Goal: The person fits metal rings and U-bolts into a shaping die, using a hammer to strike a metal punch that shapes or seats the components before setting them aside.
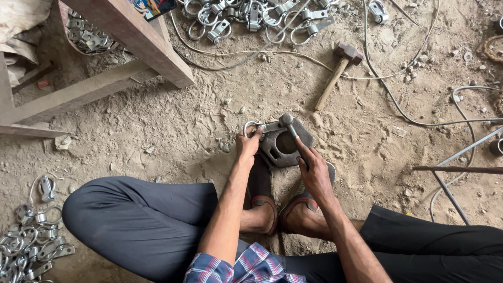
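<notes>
Silvery finished clamps (31, 241) are lying heaped at the far left, beside the person's knee. Further right, the left hand (247, 145) is pinching a bright metal ring clamp (258, 127), fingers closed on it, steadying it on the dark iron block (283, 144) between the feet. The right hand (314, 173) is gripping a small hammer (289, 124), its head resting over the clamp. A second pile of clamps (251, 15) and a wooden-handled hammer (338, 65) are lying beyond, suggesting many pieces are done and more are waiting.
</notes>
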